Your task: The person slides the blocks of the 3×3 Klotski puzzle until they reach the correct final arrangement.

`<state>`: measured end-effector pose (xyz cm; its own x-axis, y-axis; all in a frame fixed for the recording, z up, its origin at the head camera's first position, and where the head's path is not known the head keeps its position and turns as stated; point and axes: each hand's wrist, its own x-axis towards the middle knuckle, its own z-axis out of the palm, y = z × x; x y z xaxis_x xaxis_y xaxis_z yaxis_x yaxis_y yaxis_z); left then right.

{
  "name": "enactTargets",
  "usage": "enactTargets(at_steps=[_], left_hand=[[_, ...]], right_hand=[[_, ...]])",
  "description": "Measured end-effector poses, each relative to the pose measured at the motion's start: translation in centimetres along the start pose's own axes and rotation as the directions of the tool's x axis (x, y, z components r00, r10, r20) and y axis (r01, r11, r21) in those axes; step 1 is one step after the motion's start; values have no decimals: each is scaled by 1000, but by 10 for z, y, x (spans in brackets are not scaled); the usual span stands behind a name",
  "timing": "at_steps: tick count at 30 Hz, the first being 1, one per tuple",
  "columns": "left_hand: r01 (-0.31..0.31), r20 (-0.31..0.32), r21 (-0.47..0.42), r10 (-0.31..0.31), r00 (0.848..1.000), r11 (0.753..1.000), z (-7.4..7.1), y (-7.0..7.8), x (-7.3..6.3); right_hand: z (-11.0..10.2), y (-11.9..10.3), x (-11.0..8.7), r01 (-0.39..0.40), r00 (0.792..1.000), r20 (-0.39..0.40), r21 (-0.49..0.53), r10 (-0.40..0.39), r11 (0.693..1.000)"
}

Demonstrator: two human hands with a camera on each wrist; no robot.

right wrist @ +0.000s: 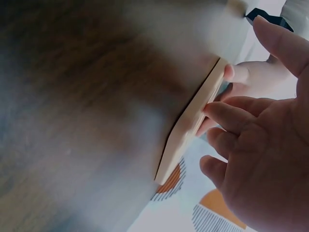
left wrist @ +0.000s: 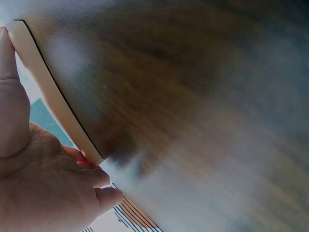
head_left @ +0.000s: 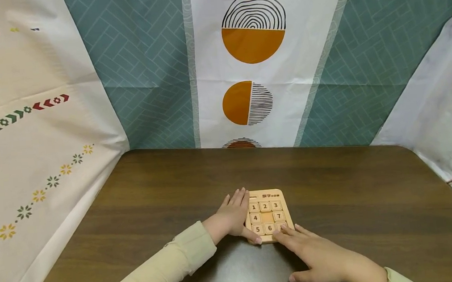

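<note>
A wooden sliding number puzzle (head_left: 269, 240) lies flat on the dark wood table. Its numbered tiles sit in three rows: 1, 2, 3 on top, 4 and 7 at the sides of a bare middle slot, then 5, 6 and a partly covered 8. My left hand (head_left: 234, 218) holds the board by its left side, the thumb at the near corner and the fingers toward the far corner. With straight fingers my right hand (head_left: 318, 256) reaches in from the near right. One fingertip touches the 8 tile (head_left: 282, 226), and its thumb is spread apart over the table.
The brown table (head_left: 172, 177) extends around the board on all sides. Behind it hangs a teal and white cloth (head_left: 155, 75) with orange and black circles. A white patterned cloth (head_left: 48, 143) hangs along the left, and pale cloth (head_left: 446, 81) along the right.
</note>
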<state>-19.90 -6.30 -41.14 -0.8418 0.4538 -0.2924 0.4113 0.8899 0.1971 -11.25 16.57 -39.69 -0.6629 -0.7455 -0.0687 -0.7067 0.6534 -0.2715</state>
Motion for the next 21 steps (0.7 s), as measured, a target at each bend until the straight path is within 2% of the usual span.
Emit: enactTargets(at_steps=[5,13,21], left_hand=[[2,6,2,-2,1000,1000,0,1,0],[-4,8,2,4,1000,1000,-1,2,0],[-3,13,-21,3,1000,1000,-2,2,-2]], right_hand=[[1,-3,2,31,999,-34,-47,-33,998],[-5,-11,9,-66,995,69,-10,66,998],[-4,-10,24,-107,992,64,-32,109,994]])
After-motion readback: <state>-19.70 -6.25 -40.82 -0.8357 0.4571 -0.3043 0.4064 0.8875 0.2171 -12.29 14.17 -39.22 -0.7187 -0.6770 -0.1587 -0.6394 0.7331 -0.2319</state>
